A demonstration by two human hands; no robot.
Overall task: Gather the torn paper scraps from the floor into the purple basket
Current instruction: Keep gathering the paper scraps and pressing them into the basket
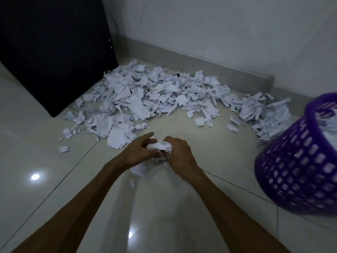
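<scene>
Now your left hand [138, 152] and right hand [177, 151] both clasp one wad of scraps [159, 146], scrap pile [145, 99] beyond, purple basket [299, 172] right, part-filled.

The floor [45, 143] is glossy, smooth tile with thin dark joints, mirroring two ceiling lights, and the torn paper scraps [145, 95] heaped toward its far edge by the wall are thin, matt white paper with ragged edges and faint print. The purple basket [299, 172] at the floor's right edge is smooth moulded plastic lattice. The dark panel [54, 52] at the far left corner looks flat and matt, and the wall [218, 24] is matt, pale paint.
</scene>
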